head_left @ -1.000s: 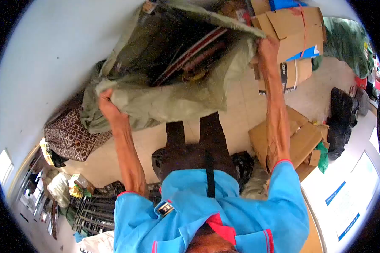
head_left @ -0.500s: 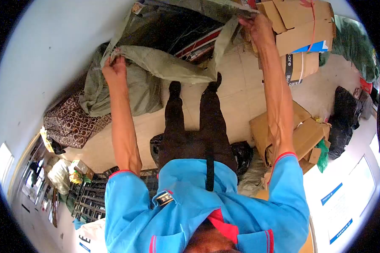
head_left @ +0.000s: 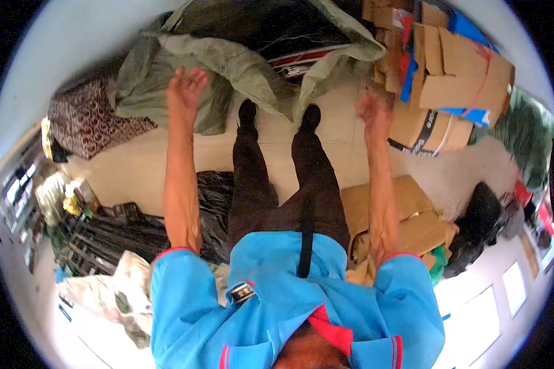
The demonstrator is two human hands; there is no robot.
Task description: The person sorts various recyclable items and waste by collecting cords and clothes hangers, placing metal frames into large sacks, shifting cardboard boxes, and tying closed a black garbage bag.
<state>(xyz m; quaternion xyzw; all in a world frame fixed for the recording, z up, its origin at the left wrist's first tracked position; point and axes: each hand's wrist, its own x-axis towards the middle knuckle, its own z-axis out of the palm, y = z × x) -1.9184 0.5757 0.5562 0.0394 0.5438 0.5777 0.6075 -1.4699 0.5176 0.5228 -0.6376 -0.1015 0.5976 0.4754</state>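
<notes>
A large grey-green woven sack (head_left: 228, 56) stands at the top of the view with its mouth gaping. Inside its dark opening lie flat red and white pieces (head_left: 308, 59), too unclear to name. My left hand (head_left: 188, 89) is in front of the sack's left side, fingers spread, holding nothing. On the other side, my right hand (head_left: 374, 109) hangs below the sack's right rim and near the cardboard. It is blurred, but its fingers look loose and no sack cloth is in them.
Flattened cardboard (head_left: 461, 67) tied with red string is stacked at the upper right. More cardboard (head_left: 400, 215) lies by my right leg. A brown patterned bag (head_left: 95, 120) sits at the left. Black plastic bags (head_left: 481, 227) and dark racks (head_left: 104, 243) lie behind.
Both hands have let go of the sack's rim and drawn back toward me. The rim has sagged, with its right edge folded outward. The camera view has shifted slightly.
</notes>
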